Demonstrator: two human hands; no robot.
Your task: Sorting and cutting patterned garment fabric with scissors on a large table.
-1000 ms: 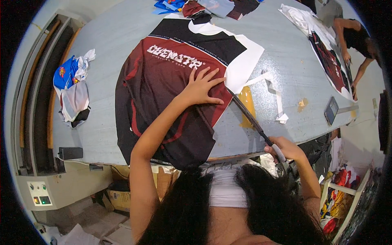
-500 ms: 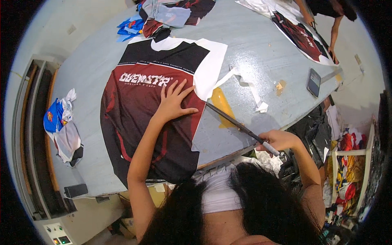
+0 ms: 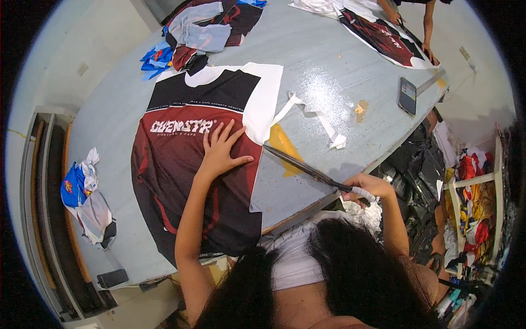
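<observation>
A jersey panel, dark red and black with white lettering and a white border, lies flat on the grey table. My left hand presses on it, fingers spread, close to its right edge. In my right hand is a long pair of scissors with a pale wrapped handle. Their blades point up and left, the tips at the panel's edge where white fabric meets the red. Both blades lie close together. Beyond them a thin white fabric strip curls on the table.
Yellow tape sticks to the table near the blades. A phone lies at the right edge. Fabric pieces are heaped at the back and bundled at left. Far right, another person's hands work on a similar panel.
The whole view has shifted, so the table's contents sit a little differently in it. My left hand stays spread on the panel. The scissors remain at its edge, their blades now closer together.
</observation>
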